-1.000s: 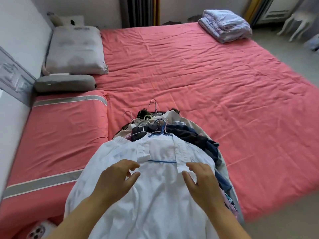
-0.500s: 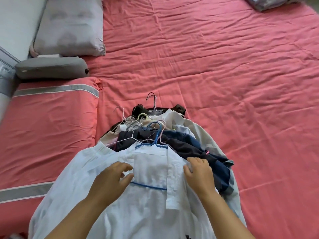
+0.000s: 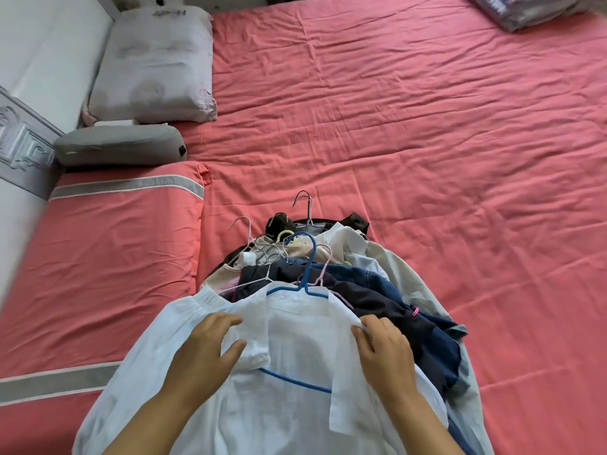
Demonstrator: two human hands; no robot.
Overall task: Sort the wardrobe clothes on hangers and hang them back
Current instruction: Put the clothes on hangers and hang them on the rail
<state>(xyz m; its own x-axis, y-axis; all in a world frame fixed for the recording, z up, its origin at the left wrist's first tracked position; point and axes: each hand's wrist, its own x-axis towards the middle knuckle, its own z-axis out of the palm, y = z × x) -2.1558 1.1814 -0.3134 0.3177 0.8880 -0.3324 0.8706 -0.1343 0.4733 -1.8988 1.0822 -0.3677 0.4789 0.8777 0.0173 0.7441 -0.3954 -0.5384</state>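
A white shirt [image 3: 295, 349] on a blue hanger [image 3: 308, 267] lies on top of a pile of hung clothes [image 3: 377, 290] at the near edge of the bed. My left hand [image 3: 203, 353] grips the shirt's left collar flap between thumb and bent fingers. At the shirt's right shoulder, my right hand [image 3: 384, 353] has its fingers curled over the fabric edge. Under the shirt lie dark blue, denim, beige and pale grey garments. Several wire and plastic hanger hooks [image 3: 279, 241] stick out at the pile's far end.
The pile rests on a wide bed with a wrinkled coral sheet [image 3: 394, 126]. A coral pillow with grey stripes [image 3: 108, 257] lies to the left. Beyond it are a grey bolster [image 3: 118, 146] and a grey pillow [image 3: 154, 64]. A folded blanket [image 3: 525, 8] sits at the far right corner.
My view has tipped down and closer to the pile. Both hands have slid up the white shirt from the chest to the collar and right shoulder.
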